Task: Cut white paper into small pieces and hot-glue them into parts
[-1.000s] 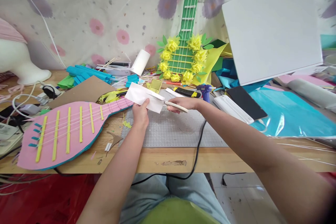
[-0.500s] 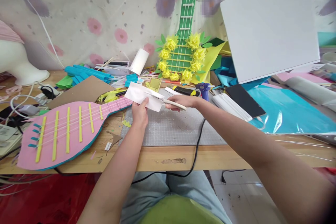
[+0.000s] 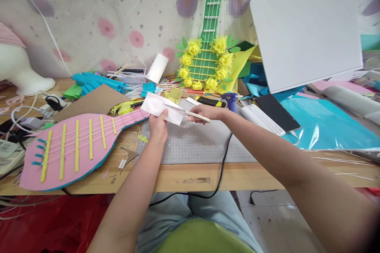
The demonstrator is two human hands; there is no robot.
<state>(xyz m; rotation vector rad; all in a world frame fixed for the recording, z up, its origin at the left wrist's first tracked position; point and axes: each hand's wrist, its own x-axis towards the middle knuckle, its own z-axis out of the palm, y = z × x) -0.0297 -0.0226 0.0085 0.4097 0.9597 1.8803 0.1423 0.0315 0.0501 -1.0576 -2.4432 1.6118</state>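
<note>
White paper (image 3: 152,103) sits near the frame's centre, pinched in your left hand (image 3: 158,126); your right hand (image 3: 208,112) is closed around the scissors (image 3: 199,117), blades across the paper. Hold it taut, thumb clear of the blades, and snip steadily.

The desk (image 3: 175,180) is topped with pale wood, marked by a worn patch near the middle of its front edge. Its centre is covered by a gridded grey mat (image 3: 208,148). Toward the front left corner, a pink guitar shape (image 3: 68,160) with yellow strips is laid flat, backed by a brown board (image 3: 92,102). A white foam head (image 3: 22,69) is set at the back left. Toward the right end, blue sheets in clear film (image 3: 335,126) are spread, with thin pale rods (image 3: 344,161) scattered nearer the front edge. That edge is crossed by a black cable (image 3: 223,162).
</note>
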